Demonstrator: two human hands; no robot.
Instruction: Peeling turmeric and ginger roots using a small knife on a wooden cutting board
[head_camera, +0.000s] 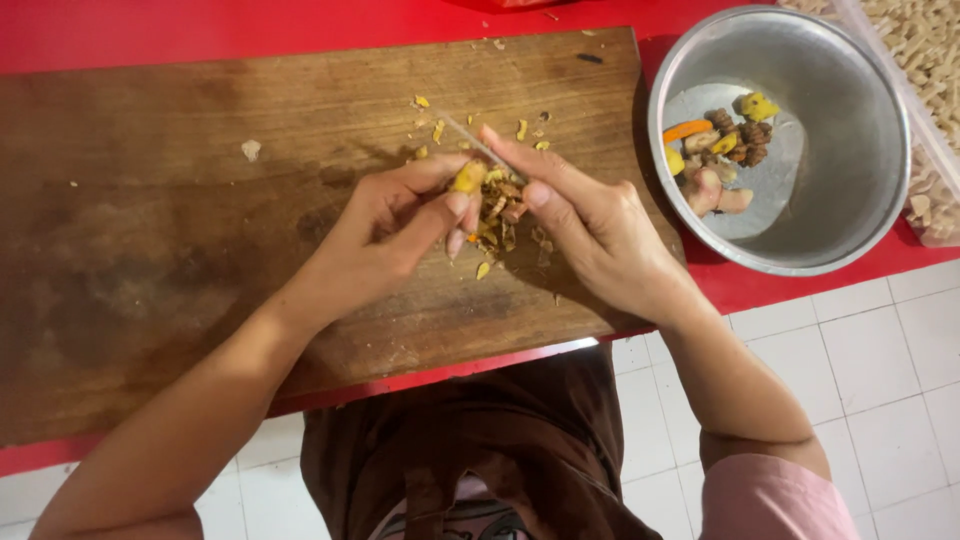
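Pinching a small yellow root piece (468, 178), left hand (385, 232) is closed on it above the wooden board (200, 230). Right hand (590, 225) grips a thin knife (470, 138), blade against the root. Brown peelings (500, 215) lie beneath; a metal bowl (850, 130) of root pieces sits to the right on the red surface (150, 25).

Knife (470, 138) handle was hidden inside the right hand (590, 225); the blade was blurred. Most of the yellow root piece (467, 178) was covered by left hand (385, 235) fingers. Plastic tub (925, 120) was cut off at right edge.
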